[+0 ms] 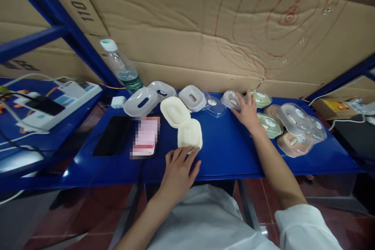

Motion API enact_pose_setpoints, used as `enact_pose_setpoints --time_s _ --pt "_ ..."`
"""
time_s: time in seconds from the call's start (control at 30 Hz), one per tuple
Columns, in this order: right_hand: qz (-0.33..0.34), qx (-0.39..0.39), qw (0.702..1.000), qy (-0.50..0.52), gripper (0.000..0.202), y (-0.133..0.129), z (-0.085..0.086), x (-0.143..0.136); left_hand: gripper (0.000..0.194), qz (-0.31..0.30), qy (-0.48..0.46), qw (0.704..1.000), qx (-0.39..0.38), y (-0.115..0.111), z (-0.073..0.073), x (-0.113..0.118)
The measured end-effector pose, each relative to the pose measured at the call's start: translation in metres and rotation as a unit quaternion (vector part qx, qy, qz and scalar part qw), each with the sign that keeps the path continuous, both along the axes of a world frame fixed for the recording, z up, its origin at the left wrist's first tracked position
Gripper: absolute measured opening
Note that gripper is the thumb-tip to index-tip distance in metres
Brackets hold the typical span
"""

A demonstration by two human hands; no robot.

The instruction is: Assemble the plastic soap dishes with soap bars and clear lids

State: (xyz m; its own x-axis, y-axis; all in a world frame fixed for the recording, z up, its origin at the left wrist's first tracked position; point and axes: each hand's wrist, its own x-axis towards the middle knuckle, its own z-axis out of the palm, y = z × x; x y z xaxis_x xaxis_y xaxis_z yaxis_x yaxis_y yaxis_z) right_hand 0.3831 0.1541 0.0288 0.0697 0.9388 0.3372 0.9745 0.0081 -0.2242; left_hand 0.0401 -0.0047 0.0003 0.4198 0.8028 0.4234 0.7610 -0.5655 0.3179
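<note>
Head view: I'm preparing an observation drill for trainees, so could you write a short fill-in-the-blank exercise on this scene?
1. In the picture, the cream-colored piece at the left hand lies to the ____ of the gray container at the right hand.
2. The table under both hands is colored ____.
3. The bottle has a label with a ____ background.
4. The curved lines on the cardboard are ____.

Missing words: left; blue; green; red.

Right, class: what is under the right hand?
A grey dish sticks out on one side of the right hand, a green dish on the other. What the hand directly covers cannot be seen.
</note>
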Motion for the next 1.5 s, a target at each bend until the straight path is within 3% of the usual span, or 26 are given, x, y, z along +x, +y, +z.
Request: enact_pose_setpoints --time_s 0.07,0.13,0.27,0.33,0.4,0.47,0.53,0.6,0.7,0.83,1.03,1.23,1.4,1.5 --pt "0.043 0.038 0.998 -0.023 0.069 -0.009 -0.001 -0.010 0.035 -0.046 -0.009 0.999 -0.014 -0.004 0.001 0.008" --pt "0.128 0.058 0.990 -0.022 0.058 -0.018 0.000 -0.026 0.035 -0.083 -0.018 0.996 -0.025 -0.008 0.002 0.012" --pt "0.324 0.011 0.946 -0.008 0.042 -0.039 -0.003 -0.071 0.037 -0.133 -0.047 0.990 -0.022 -0.009 0.004 0.012" --pt "0.389 -0.016 0.921 -0.018 0.040 -0.051 -0.006 -0.091 0.041 -0.101 -0.058 0.993 0.000 -0.003 0.004 0.007" --pt "0.436 -0.033 0.898 -0.036 0.040 -0.062 -0.007 -0.104 0.045 -0.028 -0.039 0.999 0.024 0.010 0.004 0.001" --pt "0.470 -0.054 0.880 -0.043 0.045 -0.068 -0.005 -0.110 0.049 0.042 0.007 0.999 0.032 0.026 0.002 -0.006" --pt "0.489 -0.078 0.868 -0.019 0.049 -0.069 -0.002 -0.108 0.048 0.067 0.034 0.997 0.030 0.039 0.000 -0.010" --pt "0.486 -0.085 0.870 0.020 0.050 -0.066 0.001 -0.101 0.043 0.072 0.036 0.996 0.033 0.045 -0.003 -0.010" --pt "0.435 -0.068 0.898 0.030 0.049 -0.058 0.004 -0.087 0.036 0.056 0.025 0.997 0.047 0.042 -0.003 -0.006" --pt "0.360 -0.115 0.926 -0.009 0.051 -0.054 0.006 -0.075 0.034 0.017 0.022 0.998 0.050 0.034 0.001 0.004" --pt "0.234 -0.153 0.952 -0.124 0.054 -0.055 0.015 -0.066 0.027 0.033 0.029 0.997 0.069 0.028 0.004 0.010" --pt "0.208 -0.137 0.961 -0.121 0.050 -0.050 0.012 -0.064 0.020 0.038 0.046 0.995 0.082 0.019 0.002 0.008" --pt "0.190 -0.081 0.976 -0.070 0.039 -0.042 0.004 -0.066 0.028 0.037 0.073 0.993 0.080 0.041 0.006 0.010" --pt "0.190 -0.065 0.979 -0.047 0.044 -0.033 -0.003 -0.062 0.042 -0.045 0.119 0.989 0.070 0.071 0.018 0.015"
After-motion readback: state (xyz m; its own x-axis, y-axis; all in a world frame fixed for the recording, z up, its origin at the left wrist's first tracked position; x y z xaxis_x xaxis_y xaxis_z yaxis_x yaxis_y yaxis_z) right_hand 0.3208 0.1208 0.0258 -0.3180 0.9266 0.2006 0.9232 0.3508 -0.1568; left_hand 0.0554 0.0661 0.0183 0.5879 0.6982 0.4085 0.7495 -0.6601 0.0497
